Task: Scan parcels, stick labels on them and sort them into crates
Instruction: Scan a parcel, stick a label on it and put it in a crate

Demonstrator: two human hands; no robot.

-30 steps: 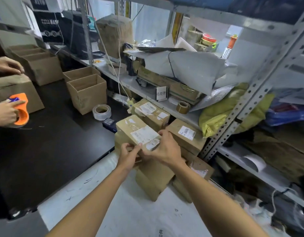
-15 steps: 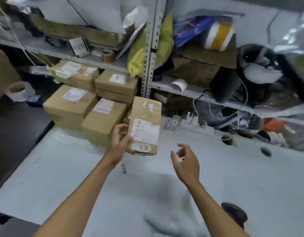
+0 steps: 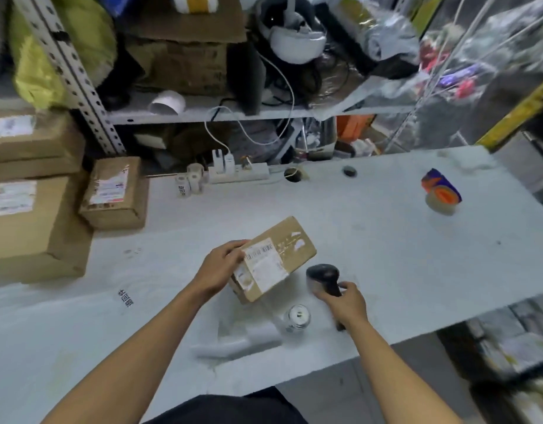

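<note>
So the whole thing right now comes down to how the scanner (image 3: 323,280) sits relative to the label (image 3: 265,264) on the parcel (image 3: 271,258). The left hand (image 3: 218,270) grips the parcel by its near-left end, fingers curled over the top edge, and holds it tilted up off the white bench (image 3: 386,240) with the labelled face looking up and a bit toward the person. The box's long axis runs diagonally, from the lower left by the hand up toward the far right. The printed label covers the half nearest the left hand, with the barcode strip along its upper edge.

The right hand (image 3: 345,302) is wrapped round the scanner's handle, and the dark head sits just beside the parcel's right-hand lower side, low and close. From here I can't really tell which way the scanner window is facing, it's blurry. My guess is it needs to swing left and up so it looks at the barcode, or the left hand tips the box more toward it. Right hand is clearly the nearer one for that.

Other parcels (image 3: 114,194) are stacked at the left of the bench, a few small label rolls (image 3: 189,180) stand at the back, and a tape dispenser (image 3: 441,194) lies well off to the right. No crates in view, so sorting looks like it's a way off yet.
</note>
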